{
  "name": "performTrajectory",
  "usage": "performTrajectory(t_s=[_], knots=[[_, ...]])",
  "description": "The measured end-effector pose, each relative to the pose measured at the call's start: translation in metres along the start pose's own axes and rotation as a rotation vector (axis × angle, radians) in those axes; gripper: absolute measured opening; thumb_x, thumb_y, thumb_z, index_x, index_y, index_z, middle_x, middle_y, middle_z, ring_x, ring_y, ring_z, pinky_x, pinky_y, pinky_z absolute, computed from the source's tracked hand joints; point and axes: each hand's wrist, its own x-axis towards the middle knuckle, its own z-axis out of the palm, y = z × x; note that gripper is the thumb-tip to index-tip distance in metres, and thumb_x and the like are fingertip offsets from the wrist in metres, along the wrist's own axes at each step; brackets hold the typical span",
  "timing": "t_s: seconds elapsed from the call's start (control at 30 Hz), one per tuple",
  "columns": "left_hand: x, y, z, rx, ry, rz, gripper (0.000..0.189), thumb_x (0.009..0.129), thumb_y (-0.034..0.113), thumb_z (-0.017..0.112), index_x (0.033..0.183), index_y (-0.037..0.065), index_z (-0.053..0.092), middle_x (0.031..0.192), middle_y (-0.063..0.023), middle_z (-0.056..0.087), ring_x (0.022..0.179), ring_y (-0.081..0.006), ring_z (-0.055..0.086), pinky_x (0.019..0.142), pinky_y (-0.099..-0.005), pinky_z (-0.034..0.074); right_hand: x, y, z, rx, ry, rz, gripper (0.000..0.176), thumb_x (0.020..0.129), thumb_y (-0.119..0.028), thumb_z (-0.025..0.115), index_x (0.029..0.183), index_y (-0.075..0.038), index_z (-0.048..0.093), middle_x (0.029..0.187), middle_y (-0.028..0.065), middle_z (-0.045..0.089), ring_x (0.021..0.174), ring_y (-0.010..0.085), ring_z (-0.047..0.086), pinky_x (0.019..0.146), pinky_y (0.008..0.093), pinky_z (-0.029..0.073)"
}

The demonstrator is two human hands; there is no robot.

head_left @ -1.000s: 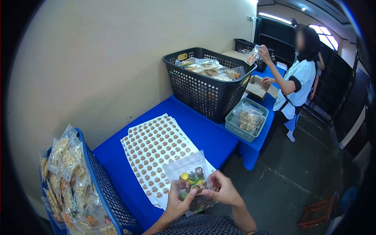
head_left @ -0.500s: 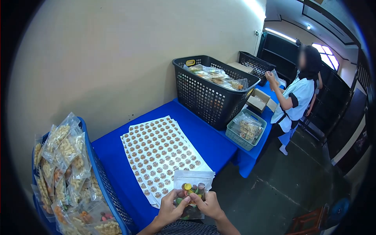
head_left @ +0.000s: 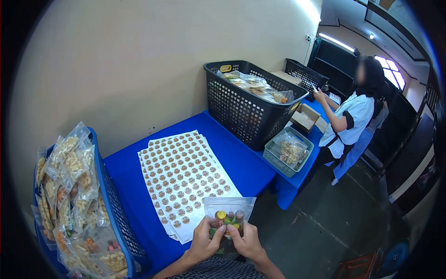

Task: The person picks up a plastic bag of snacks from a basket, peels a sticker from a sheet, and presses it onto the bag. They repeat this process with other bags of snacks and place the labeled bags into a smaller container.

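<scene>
Left hand (head_left: pixel 202 239): partly closed, gripping one side of a clear plastic zip-top pouch (head_left: pixel 229 203) with brown, green and yellow pieces.
Right hand (head_left: pixel 249 242): partly closed on the opposite side, thumbs close together.
Pouch position: between both hands, zip end up, by the table edge.
Pouch front: probably a round brown-and-white label (head_left: pixel 227 234) by the thumbs; view poor.
White label sheets (head_left: pixel 181 169): on blue tablecloth (head_left: pixel 121 162); near rows bare, part used.
Writing: illegible; no brand readable.
</scene>
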Motion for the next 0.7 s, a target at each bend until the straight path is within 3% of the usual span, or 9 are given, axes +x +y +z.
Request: performTrajectory(t_s=[0.1, 0.23, 0.3, 0.43, 0.5, 0.57, 0.7], knots=[[0.004, 0.007, 0.031, -0.022, -0.001, 0.051, 0.014, 0.078, 0.006, 0.053, 0.086, -0.003, 0.047, 0.073, -0.0122, 0.052, 0.069, -0.0182, 0.053, 0.062, -0.0288, 0.042, -0.002, 0.011, -0.021, -0.002, 0.095, 0.005, 0.026, 0.082, -0.018, 0.052, 0.093, 0.005, 0.051, 0.071, 0.0167, 0.059, 0.063, 0.023, 0.061, 0.056, 0.0301, 0.046], [0.01, 0.021, 0.073, 0.028, -0.052, 0.214, 0.02, 0.078, 0.004, 0.052, 0.093, -0.005, 0.043, 0.079, -0.0133, 0.047, 0.072, -0.0213, 0.051, 0.067, -0.0303, 0.041, -0.009, 0.019, -0.065, 0.001, 0.18, 0.022, 0.025, 0.083, -0.019, 0.05, 0.091, 0.005, 0.051, 0.07, 0.016, 0.059, 0.062, 0.0221, 0.061, 0.055, 0.0293, 0.045], [0.008, 0.023, 0.096, 0.013, -0.067, 0.199, 0.02, 0.078, 0.004, 0.052, 0.094, -0.005, 0.043, 0.08, -0.0131, 0.048, 0.074, -0.0214, 0.052, 0.07, -0.0306, 0.04, -0.013, 0.025, -0.089, 0.002, 0.18, 0.046, 0.026, 0.084, -0.021, 0.049, 0.091, 0.005, 0.051, 0.07, 0.0148, 0.06, 0.063, 0.0206, 0.06, 0.056, 0.0291, 0.045], [0.0, 0.006, 0.144, -0.266, -0.115, 0.021, 0.022, 0.08, 0.009, 0.055, 0.093, -0.002, 0.043, 0.088, -0.0091, 0.052, 0.078, -0.0126, 0.051, 0.068, -0.0256, 0.042, -0.026, 0.036, -0.135, 0.065, 0.09, 0.021, 0.028, 0.084, -0.021, 0.048, 0.096, 0.004, 0.05, 0.077, 0.0156, 0.06, 0.071, 0.0203, 0.06, 0.063, 0.0295, 0.046], [0.005, 0.012, 0.165, -0.24, -0.128, 0.034, 0.022, 0.08, 0.012, 0.057, 0.092, -0.001, 0.044, 0.085, -0.0064, 0.053, 0.075, -0.0091, 0.051, 0.067, -0.0229, 0.043, -0.032, 0.043, -0.156, 0.06, 0.094, -0.016, 0.028, 0.084, -0.021, 0.048, 0.098, 0.004, 0.049, 0.08, 0.0161, 0.06, 0.074, 0.0206, 0.06, 0.065, 0.0297, 0.045], [0.008, 0.012, 0.187, -0.29, -0.167, -0.085, 0.019, 0.08, 0.009, 0.055, 0.09, -0.002, 0.045, 0.081, -0.0063, 0.054, 0.072, -0.009, 0.051, 0.066, -0.0228, 0.043, -0.039, 0.051, -0.175, 0.081, 0.079, 0.043, 0.03, 0.084, -0.02, 0.049, 0.103, 0.004, 0.046, 0.084, 0.0172, 0.059, 0.079, 0.0231, 0.059, 0.069, 0.0308, 0.045], [0.013, 0.017, 0.232, -0.251, -0.181, -0.019, 0.013, 0.081, 0.007, 0.053, 0.088, -0.003, 0.048, 0.077, -0.0068, 0.057, 0.068, -0.0085, 0.052, 0.062, -0.0226, 0.043, -0.054, 0.061, -0.215, 0.025, 0.076, 0.096, 0.033, 0.083, -0.018, 0.05, 0.106, 0.003, 0.044, 0.086, 0.0174, 0.058, 0.08, 0.0245, 0.059, 0.07, 0.0316, 0.045]])
